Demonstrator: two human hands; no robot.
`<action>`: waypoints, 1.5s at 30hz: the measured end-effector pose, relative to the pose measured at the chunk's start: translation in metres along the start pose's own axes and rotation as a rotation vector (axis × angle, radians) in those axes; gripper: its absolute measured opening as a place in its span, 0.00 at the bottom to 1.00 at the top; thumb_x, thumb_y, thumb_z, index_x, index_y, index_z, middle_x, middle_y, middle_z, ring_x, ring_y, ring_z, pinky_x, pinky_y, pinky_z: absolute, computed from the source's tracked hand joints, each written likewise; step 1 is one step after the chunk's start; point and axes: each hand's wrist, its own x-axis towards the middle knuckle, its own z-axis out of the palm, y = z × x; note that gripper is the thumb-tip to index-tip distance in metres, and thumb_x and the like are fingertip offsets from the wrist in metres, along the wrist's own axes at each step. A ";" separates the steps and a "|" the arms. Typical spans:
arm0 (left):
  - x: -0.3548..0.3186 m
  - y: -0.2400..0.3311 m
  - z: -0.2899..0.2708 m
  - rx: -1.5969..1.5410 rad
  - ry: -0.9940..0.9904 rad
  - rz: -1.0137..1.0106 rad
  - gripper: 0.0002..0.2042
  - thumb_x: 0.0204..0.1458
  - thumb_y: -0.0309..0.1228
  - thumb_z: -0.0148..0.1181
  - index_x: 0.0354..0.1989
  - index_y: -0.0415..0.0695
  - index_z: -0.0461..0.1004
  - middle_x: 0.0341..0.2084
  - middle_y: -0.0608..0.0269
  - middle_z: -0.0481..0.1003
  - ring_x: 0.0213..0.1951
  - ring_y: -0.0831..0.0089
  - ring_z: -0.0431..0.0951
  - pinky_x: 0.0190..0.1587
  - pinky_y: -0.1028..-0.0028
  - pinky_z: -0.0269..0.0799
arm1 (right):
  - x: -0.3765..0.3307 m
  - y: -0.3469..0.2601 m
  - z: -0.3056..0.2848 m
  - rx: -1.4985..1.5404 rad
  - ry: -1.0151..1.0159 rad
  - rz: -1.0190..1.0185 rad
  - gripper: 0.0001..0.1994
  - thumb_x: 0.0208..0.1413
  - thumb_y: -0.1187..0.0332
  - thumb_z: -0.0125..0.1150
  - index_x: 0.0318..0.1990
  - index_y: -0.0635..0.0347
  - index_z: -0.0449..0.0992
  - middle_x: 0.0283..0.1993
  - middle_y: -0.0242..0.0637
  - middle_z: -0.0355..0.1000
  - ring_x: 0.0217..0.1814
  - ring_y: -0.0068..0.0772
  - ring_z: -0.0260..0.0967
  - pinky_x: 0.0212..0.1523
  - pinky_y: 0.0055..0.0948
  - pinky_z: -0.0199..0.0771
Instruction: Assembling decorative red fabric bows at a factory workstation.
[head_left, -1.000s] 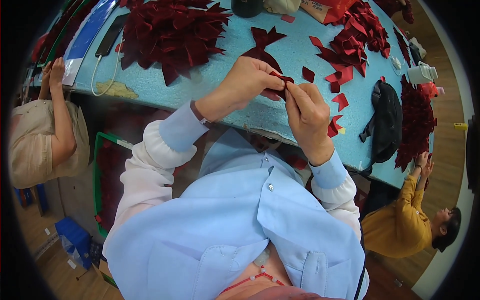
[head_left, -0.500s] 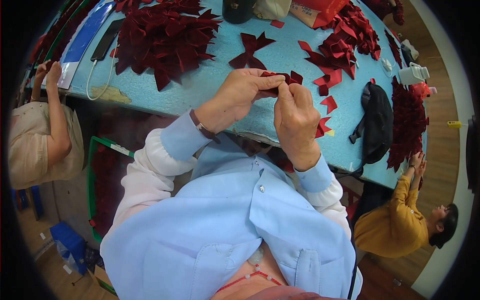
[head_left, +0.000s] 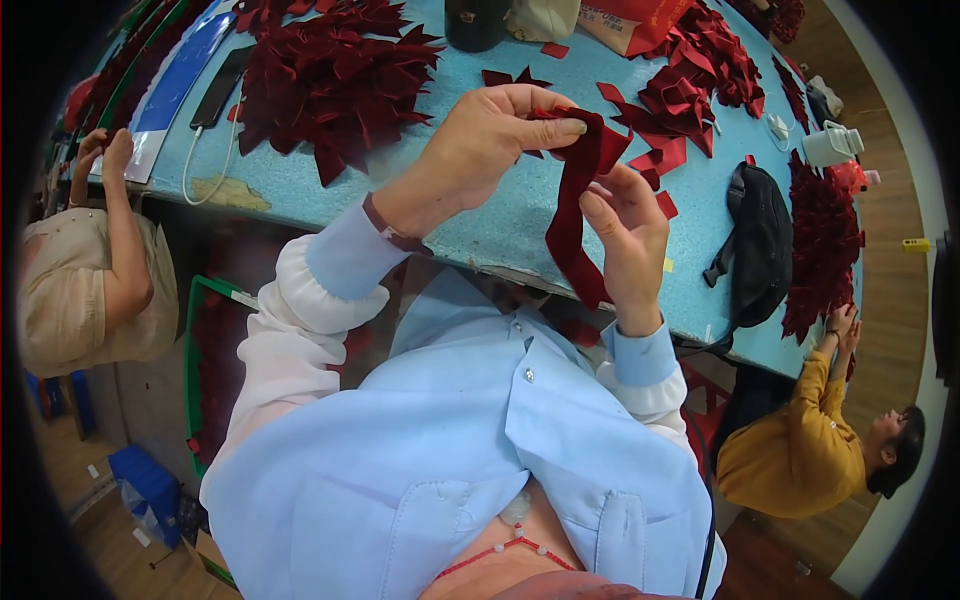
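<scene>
My left hand [head_left: 475,145] pinches a dark red ribbon strip [head_left: 568,220] between thumb and fingers, above the near edge of the table. One folded end sticks out to the right of the pinch, and the long tail hangs down to the table edge. My right hand [head_left: 632,240] is open beside the strip, its thumb and fingers apart, the fingertips close to the ribbon; whether they touch it is unclear. Behind my left hand lies a dark red ribbon bow [head_left: 515,78], partly hidden. A large pile of red bows [head_left: 335,85] lies to the left.
Red ribbon pieces [head_left: 690,95] are heaped at the right. A black waist bag [head_left: 757,245], a white jug [head_left: 832,146], a dark cup [head_left: 475,24] and a cabled phone [head_left: 220,90] lie on the blue table [head_left: 480,225]. Co-workers sit left and right. A green-rimmed crate [head_left: 192,370] stands below.
Both hands were together over a folded ribbon. My left hand has risen with the ribbon, now hanging loose in a long strip. My right hand has opened and turned palm inward.
</scene>
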 end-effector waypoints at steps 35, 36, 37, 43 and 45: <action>-0.022 0.040 -0.006 0.449 -0.282 -0.192 0.09 0.46 0.24 0.61 0.35 0.35 0.75 0.29 0.62 0.76 0.33 0.78 0.75 0.40 0.80 0.70 | 0.021 0.008 0.017 -0.679 -0.095 -1.016 0.15 0.42 0.79 0.65 0.40 0.68 0.71 0.38 0.44 0.73 0.38 0.31 0.72 0.42 0.29 0.72; -0.023 0.041 -0.008 0.447 -0.328 -0.230 0.09 0.47 0.23 0.61 0.36 0.35 0.75 0.29 0.63 0.76 0.33 0.79 0.74 0.39 0.81 0.70 | 0.017 0.008 0.017 -0.672 -0.085 -1.005 0.15 0.42 0.79 0.65 0.40 0.68 0.71 0.38 0.44 0.73 0.38 0.31 0.72 0.42 0.29 0.72; -0.023 0.041 -0.010 0.444 -0.374 -0.270 0.09 0.47 0.23 0.61 0.37 0.35 0.74 0.30 0.64 0.75 0.33 0.81 0.74 0.39 0.82 0.71 | 0.011 0.007 0.016 -0.558 -0.169 -0.793 0.16 0.42 0.79 0.64 0.41 0.68 0.71 0.39 0.44 0.73 0.39 0.31 0.72 0.43 0.30 0.72; -0.022 0.035 -0.019 0.523 -0.445 -0.273 0.08 0.44 0.22 0.62 0.34 0.35 0.76 0.26 0.65 0.76 0.31 0.82 0.74 0.37 0.82 0.70 | 0.013 0.006 -0.003 0.356 -0.553 0.255 0.16 0.45 0.77 0.63 0.43 0.68 0.70 0.41 0.39 0.73 0.40 0.29 0.71 0.44 0.25 0.71; -0.021 0.035 -0.019 0.546 -0.474 -0.269 0.09 0.43 0.21 0.64 0.35 0.36 0.76 0.27 0.67 0.76 0.32 0.83 0.74 0.38 0.83 0.70 | 0.021 0.012 -0.011 0.354 -0.577 0.286 0.14 0.46 0.76 0.62 0.42 0.68 0.71 0.39 0.38 0.73 0.39 0.27 0.71 0.43 0.23 0.70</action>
